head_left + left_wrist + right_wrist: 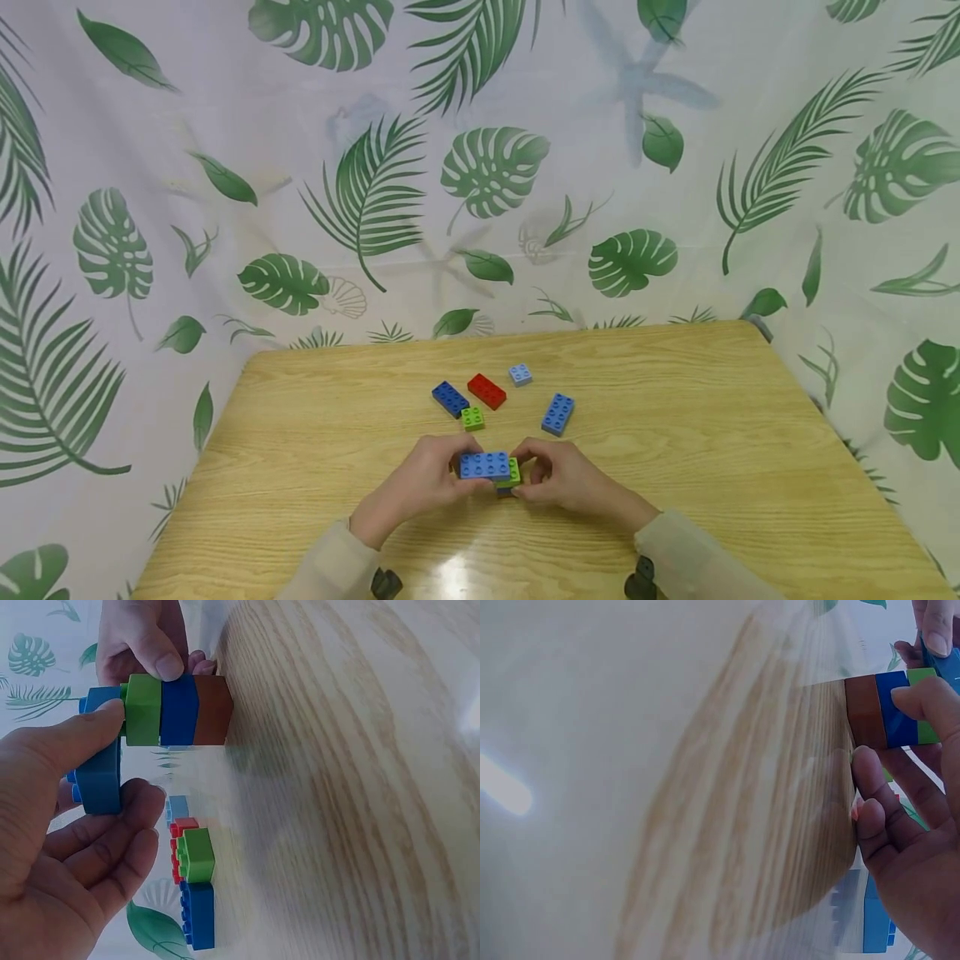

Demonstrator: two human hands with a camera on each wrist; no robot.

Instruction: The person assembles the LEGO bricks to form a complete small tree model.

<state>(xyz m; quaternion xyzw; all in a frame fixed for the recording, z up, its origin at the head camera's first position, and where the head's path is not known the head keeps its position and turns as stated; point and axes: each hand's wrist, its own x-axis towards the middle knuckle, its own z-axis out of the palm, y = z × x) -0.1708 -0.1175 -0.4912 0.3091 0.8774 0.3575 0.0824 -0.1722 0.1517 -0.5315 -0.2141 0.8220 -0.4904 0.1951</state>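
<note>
My left hand (429,477) pinches a blue building brick (483,467) between thumb and fingers. One end of this brick sits over a short stack, and the rest juts out to the left. In the left wrist view the stack has a green brick (142,712) on top, a dark blue brick (178,716) in the middle and a brown brick (214,710) at the bottom, on the table. Gripping the stack from its right side is my right hand (570,477), its thumb on the dark blue brick. Whether the blue brick is fully pressed down I cannot tell.
Beyond the hands lie several loose bricks: dark blue (450,400), red (487,391), small green (472,418), small light blue (520,375) and blue (558,414). The wooden table (712,442) ends at a leaf-patterned cloth (555,275) behind.
</note>
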